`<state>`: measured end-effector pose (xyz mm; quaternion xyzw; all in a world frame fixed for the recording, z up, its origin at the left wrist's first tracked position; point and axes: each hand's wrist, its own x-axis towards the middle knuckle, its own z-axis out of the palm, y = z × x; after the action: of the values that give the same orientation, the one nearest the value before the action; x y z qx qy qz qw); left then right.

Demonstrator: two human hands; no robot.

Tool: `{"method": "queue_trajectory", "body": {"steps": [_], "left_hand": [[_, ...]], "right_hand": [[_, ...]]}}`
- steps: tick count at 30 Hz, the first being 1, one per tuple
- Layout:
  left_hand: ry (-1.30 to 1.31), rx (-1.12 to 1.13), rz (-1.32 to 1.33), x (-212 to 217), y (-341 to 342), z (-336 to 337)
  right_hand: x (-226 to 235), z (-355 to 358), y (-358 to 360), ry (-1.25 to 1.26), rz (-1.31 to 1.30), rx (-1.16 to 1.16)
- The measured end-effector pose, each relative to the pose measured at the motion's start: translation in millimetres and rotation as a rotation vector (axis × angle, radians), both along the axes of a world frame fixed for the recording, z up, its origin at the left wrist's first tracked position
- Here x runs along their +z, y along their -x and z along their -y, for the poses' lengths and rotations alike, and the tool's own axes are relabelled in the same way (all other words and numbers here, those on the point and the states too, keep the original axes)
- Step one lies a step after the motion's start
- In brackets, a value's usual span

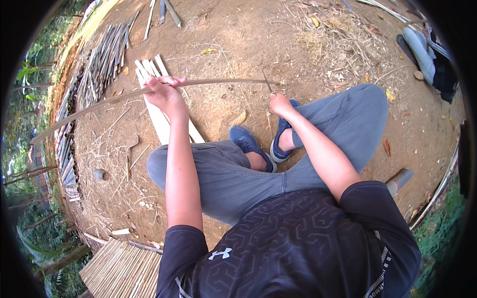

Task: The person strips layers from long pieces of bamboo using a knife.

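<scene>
My left hand grips a long, thin bamboo strip, thumb and fingers about it. The strip bows in a shallow arc from the far left to a point above my feet. In my right hand is a knife with a narrow dark blade pointing away from me. The blade stands close to the strip's right end; whether they touch I cannot tell. My fingers cover the knife's handle. Beneath my left hand lie several pale split bamboo slats on the ground, partly hidden by my left forearm and knee.
I sit with knees bent, wearing blue shoes. Dark strips lie in a pile at the upper left. A hatchet-like tool and a small cup-like piece rest leftward. A slatted bamboo panel is at lower left, clothing at upper right.
</scene>
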<state>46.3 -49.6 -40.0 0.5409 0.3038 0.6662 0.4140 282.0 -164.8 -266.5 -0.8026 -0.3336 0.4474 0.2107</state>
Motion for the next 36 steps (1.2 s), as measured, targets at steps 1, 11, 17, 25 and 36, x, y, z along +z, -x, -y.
{"method": "queue_trajectory", "body": {"steps": [1,11,17,25,36], "left_hand": [[0.018,-0.035,-0.041,-2,-6,0],[0.12,-0.339,-0.18,-26,-41,8],[0.074,0.005,-0.028,-2,-19,3],[0.276,0.135,-0.049,3,-13,-7],[0.33,0.033,-0.068,-4,-18,-7]], "right_hand": [[-9,2,-4,0.005,-0.017,-0.03],[-32,5,-27,0.045,-0.426,-0.366],[-26,7,-23,0.038,-0.398,-0.33],[-50,-2,-13,0.116,-0.094,-0.006],[-92,-31,18,-0.403,0.24,0.276]]}}
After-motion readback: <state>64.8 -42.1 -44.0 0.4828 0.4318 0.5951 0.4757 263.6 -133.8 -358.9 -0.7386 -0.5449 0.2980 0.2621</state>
